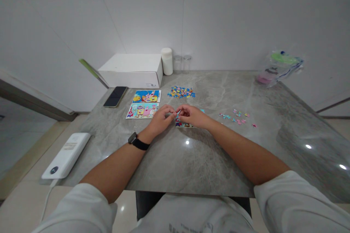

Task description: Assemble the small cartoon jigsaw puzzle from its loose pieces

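Observation:
My left hand (162,117), with a black watch on its wrist, and my right hand (193,115) meet over the middle of the grey table (191,160). Both have their fingers pinched together at a small puzzle piece (177,113) between them. Under my right hand lies a partly assembled colourful puzzle (183,124), mostly hidden. A heap of loose pieces (181,92) lies just beyond my hands. Several scattered pink and blue pieces (237,117) lie to the right. Two cartoon picture cards (144,103) lie left of my left hand.
A black phone (115,96) lies at the left, a white box (133,69) behind it. A white jar (167,61) and two clear jars (182,63) stand by the wall. A plastic bag (279,67) sits far right. A white power bank (66,154) lies at the near-left edge.

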The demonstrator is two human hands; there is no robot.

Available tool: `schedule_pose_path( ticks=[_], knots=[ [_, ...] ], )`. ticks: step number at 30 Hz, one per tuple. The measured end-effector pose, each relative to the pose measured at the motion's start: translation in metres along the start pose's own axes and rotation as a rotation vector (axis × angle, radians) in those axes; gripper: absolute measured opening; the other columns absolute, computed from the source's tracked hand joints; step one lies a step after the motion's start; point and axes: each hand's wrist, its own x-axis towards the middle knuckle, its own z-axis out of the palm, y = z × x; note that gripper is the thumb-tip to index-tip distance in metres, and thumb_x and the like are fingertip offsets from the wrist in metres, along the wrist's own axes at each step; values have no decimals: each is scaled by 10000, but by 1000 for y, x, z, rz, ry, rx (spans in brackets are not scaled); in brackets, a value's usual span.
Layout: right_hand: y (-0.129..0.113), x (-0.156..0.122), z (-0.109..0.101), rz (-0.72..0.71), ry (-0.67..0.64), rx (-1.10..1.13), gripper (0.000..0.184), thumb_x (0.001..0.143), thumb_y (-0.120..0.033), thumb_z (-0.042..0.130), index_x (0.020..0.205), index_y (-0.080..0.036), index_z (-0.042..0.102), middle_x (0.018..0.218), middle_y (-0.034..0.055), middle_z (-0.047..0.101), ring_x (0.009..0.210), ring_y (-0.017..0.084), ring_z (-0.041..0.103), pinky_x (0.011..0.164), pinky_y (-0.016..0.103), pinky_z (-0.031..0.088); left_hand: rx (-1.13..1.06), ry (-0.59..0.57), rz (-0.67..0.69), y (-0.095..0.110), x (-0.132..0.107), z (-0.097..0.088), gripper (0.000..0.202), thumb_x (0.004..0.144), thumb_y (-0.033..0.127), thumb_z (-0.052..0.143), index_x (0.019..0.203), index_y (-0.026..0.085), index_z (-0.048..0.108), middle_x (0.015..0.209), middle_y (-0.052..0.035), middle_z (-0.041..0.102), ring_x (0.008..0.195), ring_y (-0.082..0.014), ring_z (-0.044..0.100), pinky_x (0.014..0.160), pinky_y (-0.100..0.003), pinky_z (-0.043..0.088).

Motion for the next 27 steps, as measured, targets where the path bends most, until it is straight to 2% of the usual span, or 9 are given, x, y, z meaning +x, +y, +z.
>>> schedule_pose_path(
  ticks=[4, 7, 13, 21, 27],
  knots=[
    [-4, 1, -13, 8, 19, -3, 300, 784, -316, 785, 1047, -196, 706, 748, -45, 665, 647, 109, 574, 619, 234, 440, 6, 41, -27, -3, 1, 0, 241, 1064, 378, 513, 1015, 225, 693, 1051, -51, 699, 1032, -212, 658, 990, -391, 529],
    [-12, 0, -29, 2, 49, -27, 272, 783, -328, 758, 1014, -186, 727, 744, -37, 648, 678, 121, 578, 656, 251, 448, 12, 59, -50, -6, 1, 1, 217, 1049, 377, 542, 1103, 232, 694, 1085, -48, 710, 1050, -214, 664, 981, -385, 539],
    [-24, -6, -54, 20, 116, -88, 246, 776, -311, 745, 991, -193, 716, 730, -32, 631, 680, 132, 565, 666, 264, 441, 36, 27, -7, -6, -1, 2, 212, 1046, 367, 555, 1107, 227, 703, 1087, -51, 710, 1044, -213, 669, 985, -393, 543],
    [-13, -3, -55, 38, 106, -136, 192, 784, -297, 732, 936, -196, 674, 724, -27, 650, 684, 139, 592, 664, 260, 457, 77, -7, 27, 0, -2, 1, 175, 1032, 321, 563, 1097, 229, 696, 1086, -60, 703, 1065, -223, 663, 994, -410, 541],
    [-8, -2, -51, 12, 84, -316, 84, 799, -251, 695, 855, -189, 702, 745, -14, 669, 693, 138, 590, 672, 265, 449, 133, -68, 124, 3, -3, 1, 162, 1012, 267, 583, 1104, 229, 710, 1114, -79, 695, 1102, -240, 655, 1023, -434, 524]
  ],
)
